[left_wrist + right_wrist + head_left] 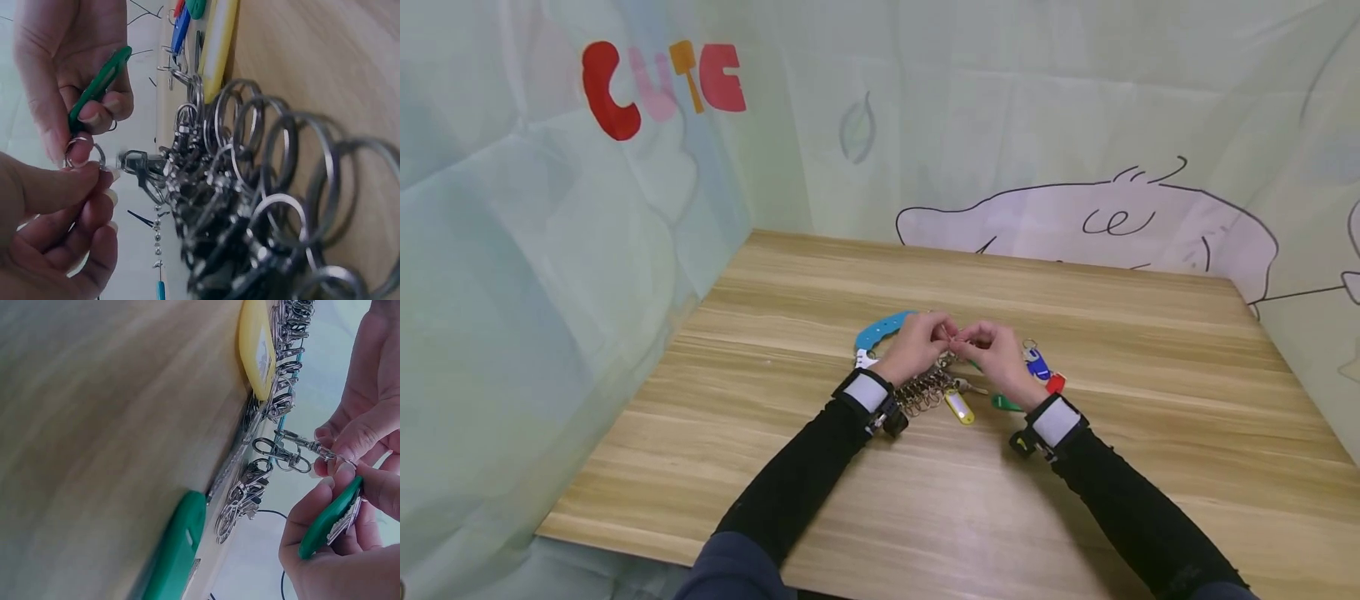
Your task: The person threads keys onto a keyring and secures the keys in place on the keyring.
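My left hand (917,343) and right hand (1000,357) meet fingertip to fingertip over the table. The left thumb and fingers pinch a small metal split ring (100,152), which joins a swivel clasp (306,444). In my right hand is a green key tag (331,515) with a silver key (347,522) beside it; the right fingertips are at the same split ring. Below the hands lies a bunch of clasps and rings (275,169) strung in a row. A yellow key tag (958,407) lies beside the bunch.
A blue curved strap (880,331) lies behind my left hand. Near the right wrist are a second green tag (1004,403), a blue tag (1037,365) and a red tag (1056,383). The wooden table (737,417) meets printed cloth walls (820,133) at back and left.
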The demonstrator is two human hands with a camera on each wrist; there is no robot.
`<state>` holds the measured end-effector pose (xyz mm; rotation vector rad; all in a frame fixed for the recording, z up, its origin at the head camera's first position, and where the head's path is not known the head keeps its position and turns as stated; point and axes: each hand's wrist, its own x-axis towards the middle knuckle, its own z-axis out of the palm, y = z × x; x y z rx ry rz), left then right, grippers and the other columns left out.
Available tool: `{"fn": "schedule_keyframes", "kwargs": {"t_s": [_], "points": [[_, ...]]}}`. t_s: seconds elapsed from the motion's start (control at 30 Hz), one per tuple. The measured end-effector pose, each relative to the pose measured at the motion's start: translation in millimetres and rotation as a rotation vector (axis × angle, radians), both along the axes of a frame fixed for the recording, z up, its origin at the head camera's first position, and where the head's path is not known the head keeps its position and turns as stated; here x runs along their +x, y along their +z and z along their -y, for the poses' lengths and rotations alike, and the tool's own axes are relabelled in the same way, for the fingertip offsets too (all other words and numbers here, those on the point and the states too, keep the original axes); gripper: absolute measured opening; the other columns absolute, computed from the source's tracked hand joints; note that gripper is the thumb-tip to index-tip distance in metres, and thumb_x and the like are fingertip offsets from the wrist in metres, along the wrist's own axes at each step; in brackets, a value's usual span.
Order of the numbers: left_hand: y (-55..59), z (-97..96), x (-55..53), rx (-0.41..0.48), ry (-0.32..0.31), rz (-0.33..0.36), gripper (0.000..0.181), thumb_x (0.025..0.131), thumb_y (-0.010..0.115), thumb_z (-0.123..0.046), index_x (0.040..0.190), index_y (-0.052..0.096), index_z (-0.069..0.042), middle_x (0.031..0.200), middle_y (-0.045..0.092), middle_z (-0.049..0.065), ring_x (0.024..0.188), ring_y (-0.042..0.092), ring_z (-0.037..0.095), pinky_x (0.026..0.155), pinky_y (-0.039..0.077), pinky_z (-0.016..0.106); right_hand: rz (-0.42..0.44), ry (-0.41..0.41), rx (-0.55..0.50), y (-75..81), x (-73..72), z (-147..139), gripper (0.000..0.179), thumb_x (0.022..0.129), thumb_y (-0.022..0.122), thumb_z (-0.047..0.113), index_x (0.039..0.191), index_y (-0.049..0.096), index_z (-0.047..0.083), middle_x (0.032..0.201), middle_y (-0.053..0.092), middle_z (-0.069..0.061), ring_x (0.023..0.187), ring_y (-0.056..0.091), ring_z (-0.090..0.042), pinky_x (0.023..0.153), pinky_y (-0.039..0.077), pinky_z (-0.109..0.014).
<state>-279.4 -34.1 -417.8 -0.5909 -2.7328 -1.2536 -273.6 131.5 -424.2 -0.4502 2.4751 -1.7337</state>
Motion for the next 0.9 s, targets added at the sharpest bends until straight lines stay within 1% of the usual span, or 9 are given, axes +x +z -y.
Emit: {"fn": "schedule_keyframes", "kwargs": {"t_s": [0.1,0.2,0.37,0.43,0.6,0.67,0.77,0.9], "points": [[-0.3,-0.2,0.7,0.012,0.004,0.002,0.015,0.086,0.060,0.006,0.096,0.067,-0.003,0.079,0.068,0.008,0.068,0.056,0.011,0.059,0.043,0.016,-0.006,0.004,-0.003,-0.2,0.8,-0.3,0.018,0.089,0.068,0.013,0.100,0.065,-0.001,0.099,0.072,-0.020,0.079,0.064,-0.016,0.067,0.050,-0.020],[-0.4,-0.1,1.1,0.033,0.006,0.018,0.014,0.086,0.060,0.006,0.096,0.066,-0.002,0.078,0.067,0.009,0.066,0.055,0.009,0.057,0.042,0.016,-0.017,0.011,0.001,-0.2,1.7,-0.8,0.017,0.090,0.067,0.014,0.099,0.066,0.000,0.098,0.072,-0.020,0.076,0.062,-0.015,0.064,0.048,-0.018],[-0.6,0.9,1.5,0.053,0.004,0.053,0.013,0.085,0.061,0.005,0.095,0.065,-0.002,0.078,0.068,0.010,0.063,0.055,0.010,0.055,0.043,0.017,-0.020,0.015,0.009,0.2,2.8,-1.1,0.016,0.090,0.067,0.013,0.098,0.066,0.000,0.097,0.072,-0.020,0.075,0.060,-0.012,0.065,0.048,-0.019],[-0.8,1.3,1.2,0.053,-0.001,0.056,0.013,0.085,0.061,0.006,0.094,0.065,-0.003,0.079,0.068,0.010,0.065,0.057,0.011,0.057,0.044,0.017,-0.015,0.011,0.009,0.1,2.6,-1.1,0.016,0.089,0.067,0.013,0.098,0.066,0.000,0.097,0.072,-0.020,0.076,0.062,-0.013,0.065,0.049,-0.020],[-1.7,2.0,-0.8,0.014,-0.030,0.013,0.014,0.083,0.062,0.005,0.092,0.067,-0.005,0.083,0.068,0.008,0.073,0.059,0.013,0.064,0.047,0.018,0.003,0.004,0.007,-0.3,1.3,-0.7,0.016,0.090,0.067,0.012,0.099,0.066,-0.001,0.097,0.072,-0.021,0.084,0.067,-0.027,0.068,0.053,-0.022],[-2.1,2.2,-1.4,-0.002,-0.038,-0.012,0.015,0.084,0.062,0.006,0.091,0.067,-0.006,0.083,0.068,0.008,0.073,0.059,0.013,0.065,0.046,0.018,0.007,0.003,0.008,-0.2,0.8,-0.6,0.017,0.090,0.067,0.013,0.100,0.066,-0.001,0.098,0.072,-0.020,0.087,0.067,-0.030,0.068,0.053,-0.021],[-2.3,2.5,-1.4,0.005,-0.046,-0.035,0.016,0.083,0.061,0.007,0.090,0.068,-0.005,0.080,0.068,0.008,0.071,0.058,0.012,0.062,0.045,0.017,0.008,0.000,0.009,0.2,0.4,-0.6,0.017,0.090,0.067,0.013,0.100,0.066,-0.001,0.098,0.072,-0.020,0.088,0.068,-0.030,0.068,0.052,-0.020],[-2.4,2.0,-0.9,0.015,-0.047,-0.051,0.017,0.082,0.060,0.009,0.089,0.067,-0.004,0.078,0.067,0.009,0.068,0.056,0.011,0.060,0.043,0.016,0.005,-0.001,0.005,0.0,0.2,-1.0,0.017,0.090,0.067,0.012,0.100,0.066,-0.001,0.098,0.072,-0.021,0.084,0.067,-0.025,0.068,0.052,-0.021]]}}
